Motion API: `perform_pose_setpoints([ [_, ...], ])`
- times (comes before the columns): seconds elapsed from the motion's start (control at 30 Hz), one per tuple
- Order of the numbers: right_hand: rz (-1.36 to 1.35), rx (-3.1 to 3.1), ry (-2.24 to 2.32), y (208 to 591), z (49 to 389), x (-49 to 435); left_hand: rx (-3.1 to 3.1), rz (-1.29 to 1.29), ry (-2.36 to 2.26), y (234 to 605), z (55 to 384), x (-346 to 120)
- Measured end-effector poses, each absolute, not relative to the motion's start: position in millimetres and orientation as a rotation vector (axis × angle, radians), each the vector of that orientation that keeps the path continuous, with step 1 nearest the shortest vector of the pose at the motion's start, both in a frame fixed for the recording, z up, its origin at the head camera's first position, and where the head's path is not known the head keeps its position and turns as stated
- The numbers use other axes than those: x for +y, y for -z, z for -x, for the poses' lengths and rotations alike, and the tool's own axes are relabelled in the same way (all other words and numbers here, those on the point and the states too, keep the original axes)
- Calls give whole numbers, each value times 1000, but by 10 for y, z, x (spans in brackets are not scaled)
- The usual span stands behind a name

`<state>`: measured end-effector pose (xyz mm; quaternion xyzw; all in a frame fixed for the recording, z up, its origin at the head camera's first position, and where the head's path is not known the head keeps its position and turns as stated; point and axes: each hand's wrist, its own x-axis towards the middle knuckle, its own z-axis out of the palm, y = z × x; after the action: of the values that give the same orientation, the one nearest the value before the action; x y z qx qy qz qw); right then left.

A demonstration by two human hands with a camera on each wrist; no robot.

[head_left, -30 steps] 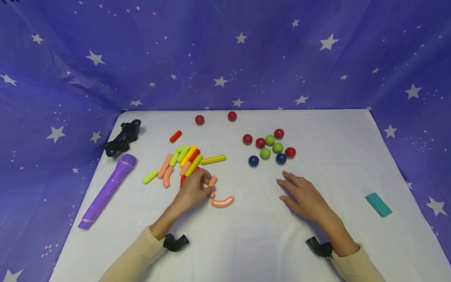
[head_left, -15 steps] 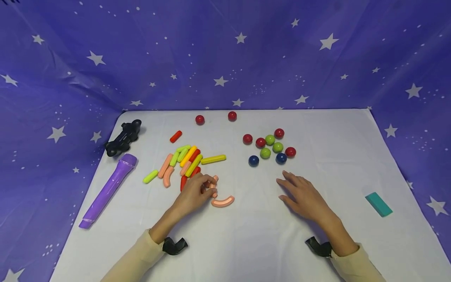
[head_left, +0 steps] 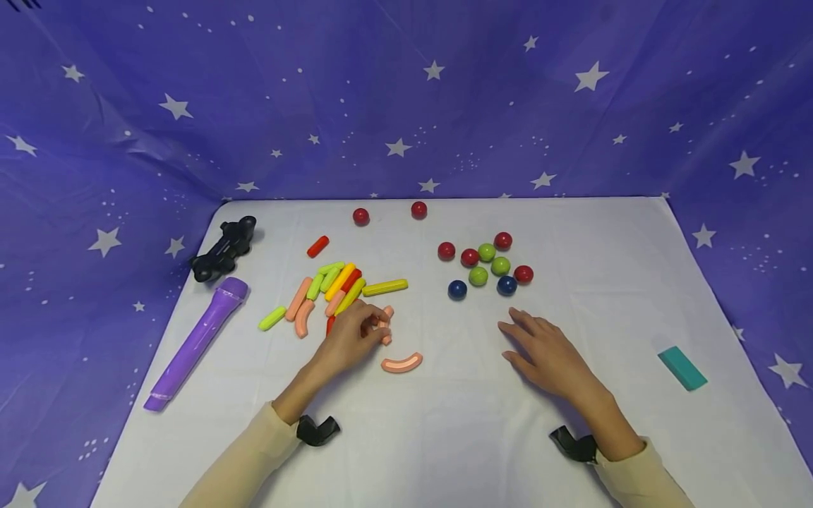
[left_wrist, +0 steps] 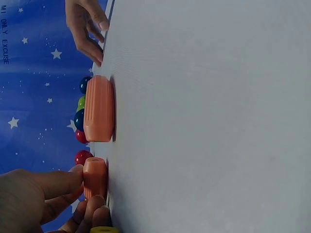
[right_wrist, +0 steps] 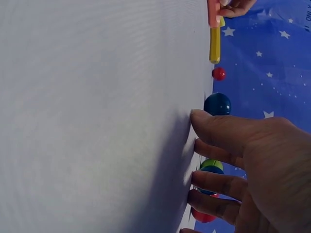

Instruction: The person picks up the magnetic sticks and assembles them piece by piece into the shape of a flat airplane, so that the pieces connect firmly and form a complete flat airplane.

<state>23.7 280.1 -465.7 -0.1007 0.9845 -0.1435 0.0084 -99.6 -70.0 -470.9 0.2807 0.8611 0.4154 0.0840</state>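
My left hand point(head_left: 349, 333) pinches a short curved salmon-orange stick point(head_left: 388, 312) between thumb and fingers, low over the white tabletop. In the left wrist view the thumb presses one side of this stick point(left_wrist: 95, 175), and the other fingertips curl at its end. Nearer the body lies a second curved salmon stick point(head_left: 401, 364) with a pale stripe. Part of the pile of red, yellow, green and salmon sticks is hidden behind the left hand; a yellow stick point(head_left: 385, 287) lies just beyond it. My right hand point(head_left: 545, 353) rests on the table, fingers spread, holding nothing.
Red, green and blue balls point(head_left: 478, 276) cluster beyond the right hand, and two more red balls lie at the back edge. At left are a purple tube point(head_left: 198, 342) and a black controller-shaped object point(head_left: 224, 248). A teal block point(head_left: 682, 368) lies at right.
My left hand has shifted slightly away from the body with the salmon stick, widening the space to the second curved stick. The right hand has stayed still.
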Motion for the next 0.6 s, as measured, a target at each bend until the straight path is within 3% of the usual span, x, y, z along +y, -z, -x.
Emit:
perform_pose_setpoints([
  [0.17, 323, 3077, 458, 4659, -242, 2812, 2620, -867, -1222, 4690, 977, -683],
  [0.43, 322, 3084, 456, 4669, -235, 2820, 2516, -1213, -1121, 4596, 719, -602],
  [0.6, 325, 3085, 458, 4667, -238, 2817, 2482, -1276, -904, 4602, 598, -554],
])
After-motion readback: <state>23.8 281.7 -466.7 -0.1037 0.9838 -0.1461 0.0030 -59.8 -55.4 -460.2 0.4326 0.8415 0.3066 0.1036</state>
